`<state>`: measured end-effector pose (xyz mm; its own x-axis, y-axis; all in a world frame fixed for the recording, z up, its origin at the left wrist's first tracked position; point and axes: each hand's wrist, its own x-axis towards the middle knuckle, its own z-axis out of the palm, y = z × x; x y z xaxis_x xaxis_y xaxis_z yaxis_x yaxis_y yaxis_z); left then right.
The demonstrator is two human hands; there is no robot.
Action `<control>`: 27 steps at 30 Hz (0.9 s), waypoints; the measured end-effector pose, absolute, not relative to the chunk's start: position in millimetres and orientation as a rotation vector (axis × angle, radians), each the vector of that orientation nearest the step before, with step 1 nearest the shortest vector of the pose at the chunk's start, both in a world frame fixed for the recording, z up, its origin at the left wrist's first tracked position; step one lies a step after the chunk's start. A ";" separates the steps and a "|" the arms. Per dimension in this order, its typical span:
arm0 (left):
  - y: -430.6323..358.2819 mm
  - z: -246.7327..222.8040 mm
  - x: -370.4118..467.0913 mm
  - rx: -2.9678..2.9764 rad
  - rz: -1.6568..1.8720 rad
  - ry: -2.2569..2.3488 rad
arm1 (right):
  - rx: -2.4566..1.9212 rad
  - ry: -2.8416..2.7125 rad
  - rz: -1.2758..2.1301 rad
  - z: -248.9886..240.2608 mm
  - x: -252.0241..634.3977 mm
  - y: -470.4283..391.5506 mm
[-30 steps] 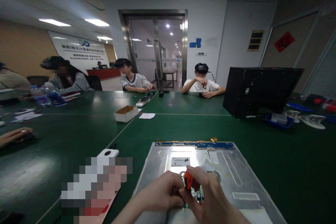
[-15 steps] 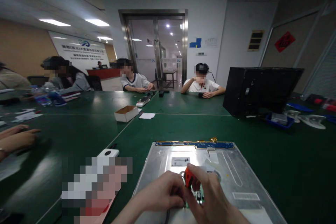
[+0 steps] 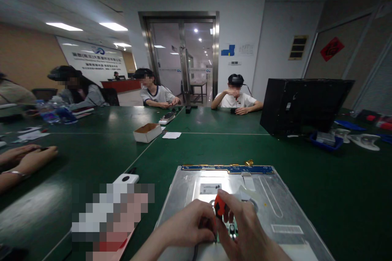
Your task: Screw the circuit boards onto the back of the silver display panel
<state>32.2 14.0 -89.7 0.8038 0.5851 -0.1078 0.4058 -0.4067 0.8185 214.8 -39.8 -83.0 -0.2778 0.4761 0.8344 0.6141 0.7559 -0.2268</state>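
A silver metal panel (image 3: 275, 195) with a blue circuit strip (image 3: 211, 168) along its far edge lies in front of me. Over its middle, my right hand (image 3: 245, 224) grips an orange and black tool handle (image 3: 219, 206) between thumb and fingers. My left hand (image 3: 196, 222) is closed beside it, its fingertips low by a small green circuit board (image 3: 232, 230); whatever they pinch is too hidden to name. A dark cable (image 3: 195, 252) runs from under the left hand toward me.
To the left are a white device (image 3: 127, 178) and a co-worker's hands (image 3: 33, 161). An open cardboard box (image 3: 148, 133) stands farther off. A black monitor (image 3: 306, 106) and a blue tray (image 3: 326, 140) are at the right. Several people sit around the green table (image 3: 220, 147).
The orange handle has tilted slightly in my right hand. My left hand has barely moved. At the left, the co-worker's hands have shifted right, farther into view.
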 end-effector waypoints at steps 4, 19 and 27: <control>13.7 -88.2 33.1 2.038 0.256 0.751 | -0.808 -1.930 -0.155 -84.6 214.5 -38.1; 13.3 -85.7 34.2 2.069 0.243 0.738 | -0.827 -1.939 -0.199 -81.5 214.8 -41.2; 13.7 -85.0 33.3 2.034 0.258 0.734 | -0.778 -1.903 -0.181 -78.8 212.7 -38.2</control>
<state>33.3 13.7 -85.0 0.7994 0.5918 -0.1036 0.3974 -0.3914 0.8300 212.7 -38.2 -78.8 -0.2637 0.4352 0.8608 0.5895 0.7791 -0.2133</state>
